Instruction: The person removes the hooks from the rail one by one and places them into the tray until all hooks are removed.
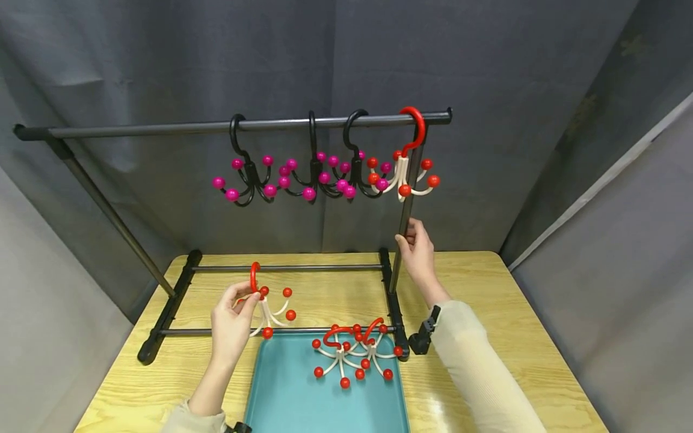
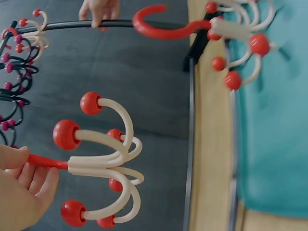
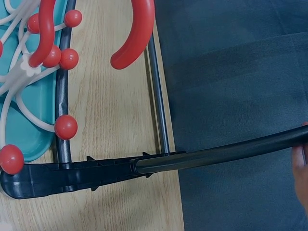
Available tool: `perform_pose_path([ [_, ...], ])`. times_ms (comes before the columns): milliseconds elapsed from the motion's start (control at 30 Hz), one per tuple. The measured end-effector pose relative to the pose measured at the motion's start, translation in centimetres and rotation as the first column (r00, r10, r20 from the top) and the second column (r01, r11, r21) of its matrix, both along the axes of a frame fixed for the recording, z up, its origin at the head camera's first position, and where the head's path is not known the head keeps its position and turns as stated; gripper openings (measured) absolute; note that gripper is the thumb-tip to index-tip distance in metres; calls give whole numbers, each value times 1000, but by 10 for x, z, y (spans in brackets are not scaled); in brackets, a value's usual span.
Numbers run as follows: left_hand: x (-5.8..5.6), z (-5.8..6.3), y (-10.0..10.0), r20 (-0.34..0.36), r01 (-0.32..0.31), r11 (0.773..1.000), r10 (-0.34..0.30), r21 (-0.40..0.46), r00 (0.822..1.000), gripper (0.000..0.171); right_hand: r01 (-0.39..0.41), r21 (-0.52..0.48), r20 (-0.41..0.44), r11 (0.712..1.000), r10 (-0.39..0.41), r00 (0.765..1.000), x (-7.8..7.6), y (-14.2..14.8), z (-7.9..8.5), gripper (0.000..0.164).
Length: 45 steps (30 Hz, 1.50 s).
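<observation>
My left hand [image 1: 230, 322] pinches the neck of a white and red multi-arm hook hanger [image 1: 265, 310] between thumb and fingers, red hook upward, in front of the rack's base. In the left wrist view the held hanger [image 2: 103, 161] shows its curved white arms tipped with red balls. On the right, my right hand [image 1: 419, 258] grips the rack's upright post [image 1: 394, 270], thumb on its near side. Two more red and white hangers [image 1: 340, 355] lie on the teal tray [image 1: 281, 385], their arms overlapping. Only the edge of my right hand [image 3: 301, 178] appears in the right wrist view.
Several hangers hang from the rack's top bar [image 1: 173, 128]: three black ones with magenta balls [image 1: 251, 177] and, at the right end, a red and white one [image 1: 403, 171]. The rack's black feet [image 1: 170, 313] stand on the wooden table [image 1: 476, 282]. Grey curtains surround it.
</observation>
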<state>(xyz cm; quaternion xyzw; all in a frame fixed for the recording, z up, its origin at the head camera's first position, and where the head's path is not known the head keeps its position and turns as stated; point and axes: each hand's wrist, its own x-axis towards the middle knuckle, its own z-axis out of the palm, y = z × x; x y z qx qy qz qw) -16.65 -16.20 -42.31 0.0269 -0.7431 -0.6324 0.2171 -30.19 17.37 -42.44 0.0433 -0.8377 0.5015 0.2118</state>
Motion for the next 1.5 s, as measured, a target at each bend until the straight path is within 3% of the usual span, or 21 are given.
perform_pose_path([
  [267, 5, -30, 16, 98, -5, 999, 8, -31, 995, 21, 6, 3, -3, 1000, -6, 1000, 0, 0, -1, 39],
  [600, 14, -56, 30, 184, 49, 999, -52, 21, 982, 22, 2, 5, -1, 1000, -2, 1000, 0, -1, 0, 37],
  [1000, 20, -85, 44, 227, 66, 997, -75, 45, 971, 22, -2, 10, 24, 1000, 2, 1000, 0, -1, 0, 39],
  [1200, 24, -94, 49, 211, 85, 995, -94, 51, 973, 22, 5, 5, 24, 1000, -5, 1000, 1, -2, 0, 38],
  [1500, 29, -107, 52, 281, 62, 990, -96, 127, 955, 21, 7, 1, 0, 1000, -7, 1000, -1, -2, -2, 36],
])
